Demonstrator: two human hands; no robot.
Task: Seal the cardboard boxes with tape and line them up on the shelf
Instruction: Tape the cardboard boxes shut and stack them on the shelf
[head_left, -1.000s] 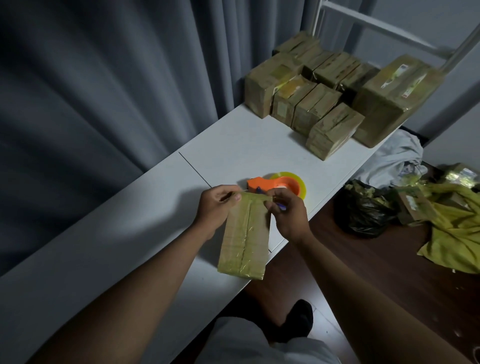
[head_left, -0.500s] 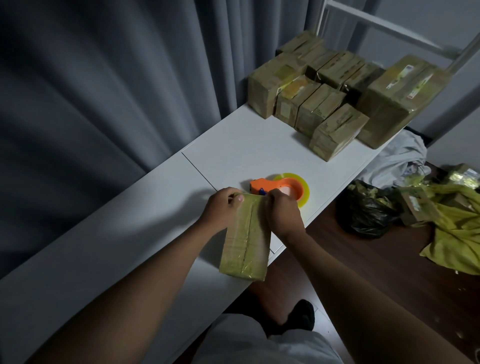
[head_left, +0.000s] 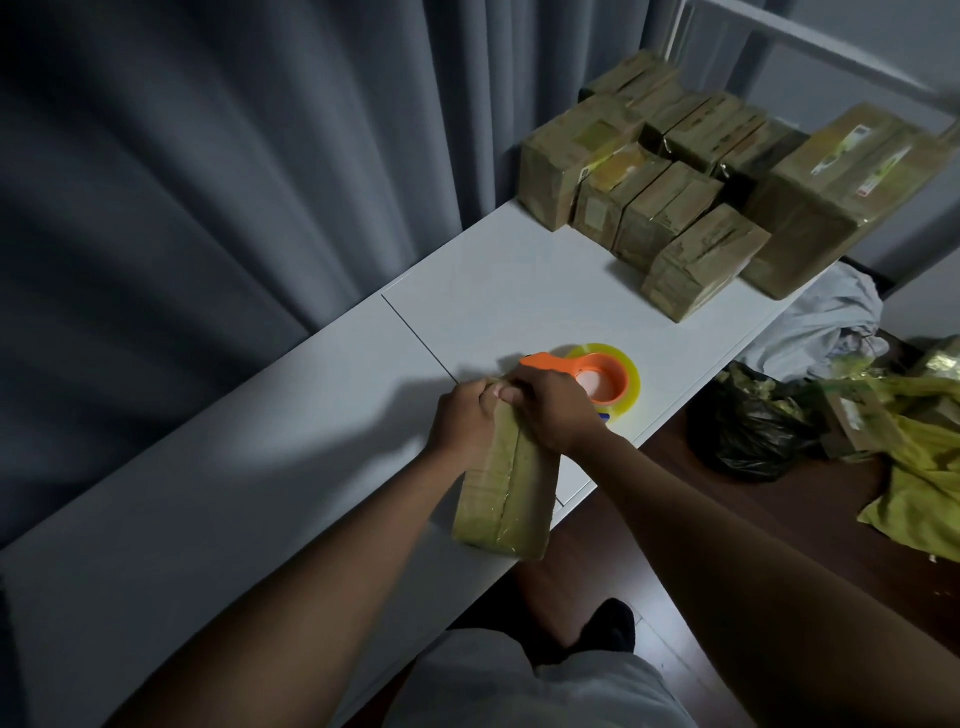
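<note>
A small brown cardboard box (head_left: 506, 499) with tape along its top seam lies at the front edge of the white shelf top (head_left: 519, 291). My left hand (head_left: 462, 418) grips the box's far left corner. My right hand (head_left: 553, 410) lies over the far end of the box, fingers curled down on it. Just behind my hands sits the orange tape dispenser with its yellowish roll (head_left: 605, 382), partly hidden by my right hand. Several taped boxes (head_left: 670, 208) stand packed together at the far end of the shelf top.
Grey curtains (head_left: 234, 182) hang along the shelf's left side. A white frame (head_left: 779, 31) rises at the back right. On the dark wooden floor to the right lie a black bag (head_left: 753, 431), pale cloth (head_left: 826, 322) and yellow wrapping (head_left: 924, 467).
My right hand has moved left from the box's right corner onto the top of its far end, next to my left hand. The box has stayed in place.
</note>
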